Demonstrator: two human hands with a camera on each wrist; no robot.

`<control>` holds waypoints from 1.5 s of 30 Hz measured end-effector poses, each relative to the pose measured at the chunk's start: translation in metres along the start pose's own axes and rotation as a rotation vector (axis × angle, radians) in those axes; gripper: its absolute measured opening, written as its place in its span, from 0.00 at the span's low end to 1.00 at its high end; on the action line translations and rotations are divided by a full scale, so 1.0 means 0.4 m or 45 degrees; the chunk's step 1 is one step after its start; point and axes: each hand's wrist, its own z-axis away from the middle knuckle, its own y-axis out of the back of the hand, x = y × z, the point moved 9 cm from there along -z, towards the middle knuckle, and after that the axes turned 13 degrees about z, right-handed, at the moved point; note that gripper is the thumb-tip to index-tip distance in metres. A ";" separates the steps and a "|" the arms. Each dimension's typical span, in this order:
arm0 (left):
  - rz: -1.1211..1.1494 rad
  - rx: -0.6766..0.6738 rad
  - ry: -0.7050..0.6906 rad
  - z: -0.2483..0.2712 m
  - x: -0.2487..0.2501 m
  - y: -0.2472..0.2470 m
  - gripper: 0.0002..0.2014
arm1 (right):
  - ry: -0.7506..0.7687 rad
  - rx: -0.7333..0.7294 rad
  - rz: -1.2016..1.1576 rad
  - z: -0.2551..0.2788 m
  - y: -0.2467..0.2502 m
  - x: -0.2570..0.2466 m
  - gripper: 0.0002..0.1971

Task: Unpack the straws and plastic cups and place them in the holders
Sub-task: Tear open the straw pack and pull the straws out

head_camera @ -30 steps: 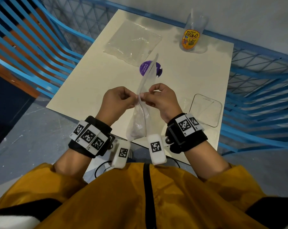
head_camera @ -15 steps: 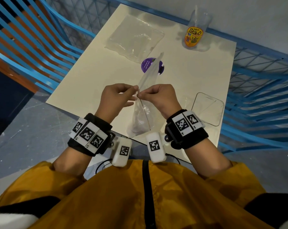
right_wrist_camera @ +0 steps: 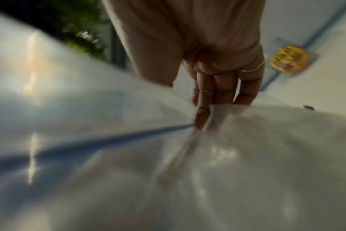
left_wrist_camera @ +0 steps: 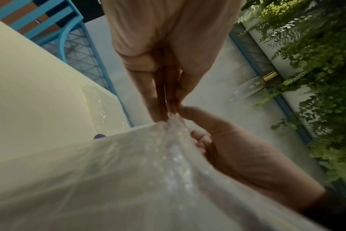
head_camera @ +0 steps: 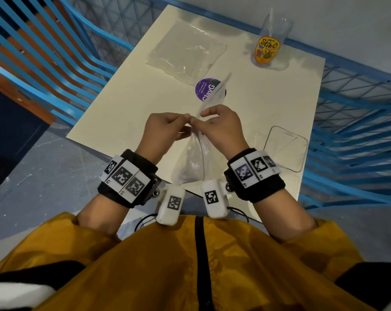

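Above the middle of the cream table (head_camera: 127,104), both hands hold a long clear plastic packet (head_camera: 190,164) up on its edge. My left hand (head_camera: 186,119) pinches its rim with thumb and fingers, and my right hand (head_camera: 200,121) pinches the same rim right beside it, fingertips almost touching. The left wrist view shows the packet (left_wrist_camera: 128,179) bunched under the left hand's fingers (left_wrist_camera: 158,100), with the right hand (left_wrist_camera: 237,156) next to it. The right wrist view is blurred; the packet (right_wrist_camera: 227,171) fills it below the fingers (right_wrist_camera: 203,112). I cannot make out what is inside.
A second clear bag (head_camera: 187,50) lies flat at the table's far left. A clear jar with a yellow Stik-O label (head_camera: 267,49) stands at the far right corner. A purple round lid (head_camera: 204,88) lies behind the hands, a clear square holder (head_camera: 286,149) at the right edge. Blue chairs surround the table.
The hands drew their pinching fingertips together on the packet's rim after holding them slightly apart. The packet stays upright between them.
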 end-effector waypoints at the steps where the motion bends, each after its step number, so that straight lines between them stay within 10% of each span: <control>1: 0.010 -0.003 0.013 0.000 -0.006 0.001 0.09 | -0.060 -0.033 -0.105 -0.002 0.001 0.010 0.13; 30: -0.378 -0.086 -0.159 -0.014 0.028 -0.020 0.05 | -0.029 -0.300 -0.376 -0.002 -0.006 0.037 0.08; 38: -0.359 0.216 -0.250 -0.061 0.068 0.083 0.08 | 0.002 -0.108 -0.036 -0.010 0.049 0.062 0.08; 45: -1.152 0.086 -0.672 -0.049 0.160 0.076 0.10 | 0.017 0.374 0.216 -0.044 0.204 0.126 0.12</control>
